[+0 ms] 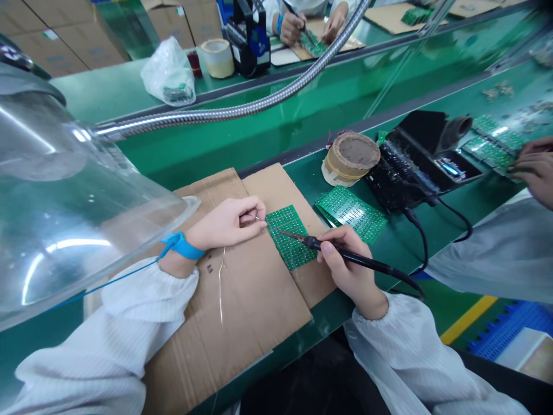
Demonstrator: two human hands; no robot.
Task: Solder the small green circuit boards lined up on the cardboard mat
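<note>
My left hand (235,222), with a blue wrist strap (184,244), pinches a thin solder wire (220,282) at the left edge of a green circuit board (291,248). The wire's loose part trails down over the cardboard (242,311). In my right hand (349,268) is a black soldering iron (345,253), gripped like a pen, its tip over the upper left part of the board. The board lies flat on the cardboard. Whether tip and board touch, I cannot tell.
Stacked green boards (354,213) lie right of the cardboard, near a round tape roll (352,155) and a black soldering station (410,161). A clear hood (86,202) with a metal hose (224,112) reaches in from the left. Other people's hands (538,170) work at the right and far side.
</note>
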